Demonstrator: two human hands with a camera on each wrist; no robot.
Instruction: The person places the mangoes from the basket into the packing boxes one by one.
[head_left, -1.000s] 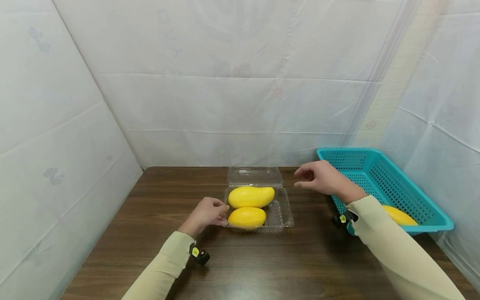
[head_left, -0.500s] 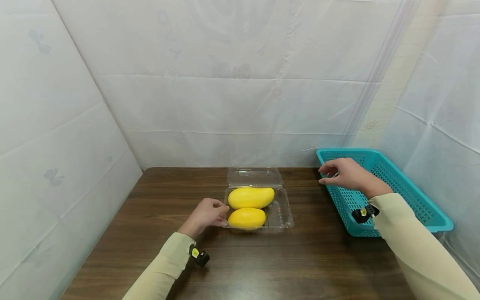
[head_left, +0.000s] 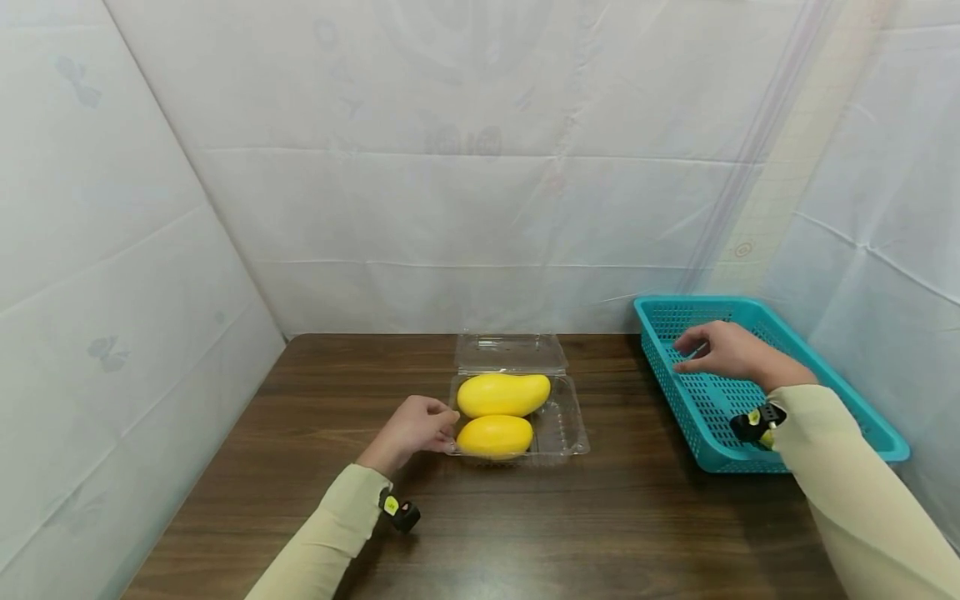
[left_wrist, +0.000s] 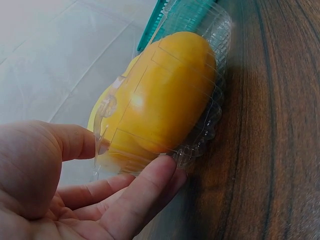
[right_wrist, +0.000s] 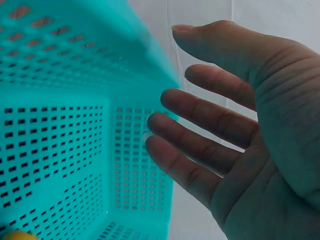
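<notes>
My left hand (head_left: 414, 427) pinches the left wall of a clear plastic clamshell box (head_left: 561, 427); in the left wrist view the thumb overlaps the rim and the fingers lie against the outside. Inside the box, two yellow mangoes lie one behind the other, a far mango (head_left: 502, 394) and a near mango (head_left: 495, 437). The box's lid (head_left: 512, 353) is folded back. Over the teal basket (head_left: 888, 442), my right hand (head_left: 723, 350) hovers with loosely bent fingers and nothing in them. Part of another mango (right_wrist: 19, 235) peeks into the right wrist view's lower corner, inside the basket.
The basket, with perforated walls, stands at the right of the dark wooden table (head_left: 525, 533). White sheeting (head_left: 420, 208) hangs behind the table and along both sides.
My right hand has moved right, from beside the clamshell box to over the basket. My left hand, the box and its two mangoes have stayed in place.
</notes>
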